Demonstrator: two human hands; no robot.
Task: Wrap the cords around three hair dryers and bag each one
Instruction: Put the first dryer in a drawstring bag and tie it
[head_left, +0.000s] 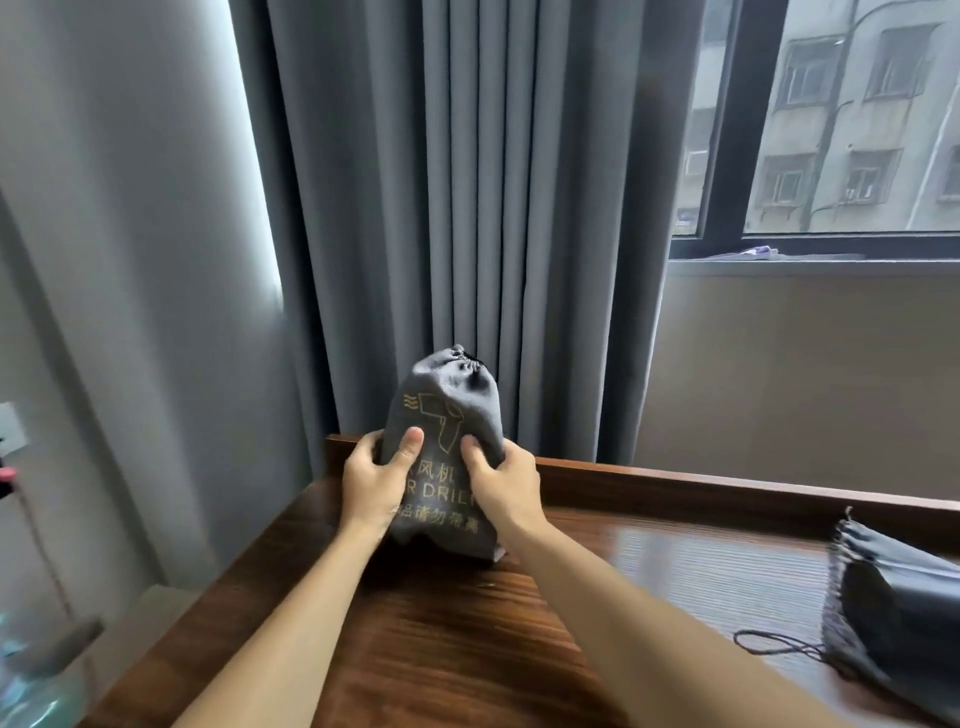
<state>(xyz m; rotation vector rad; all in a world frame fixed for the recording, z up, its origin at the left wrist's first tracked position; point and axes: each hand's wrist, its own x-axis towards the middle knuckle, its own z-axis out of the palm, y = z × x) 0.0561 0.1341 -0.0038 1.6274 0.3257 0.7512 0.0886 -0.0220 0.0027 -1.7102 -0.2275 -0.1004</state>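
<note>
A grey drawstring bag (451, 410) with a gold hair-dryer print stands upright at the far left corner of the wooden table (467, 634). Its mouth is cinched shut at the top and its contents are hidden. My left hand (375, 480) grips its left side with the thumb across the front. My right hand (503, 486) grips its right side. A second grey drawstring bag (898, 613) lies on its side at the table's right edge, with its black cord (779, 646) trailing on the wood.
Grey curtains (467, 208) hang right behind the table. A window (831, 130) and its sill are at the upper right. The table has a raised rim (727, 480) along its far edge. A wall switch plate (10, 426) sits at the left.
</note>
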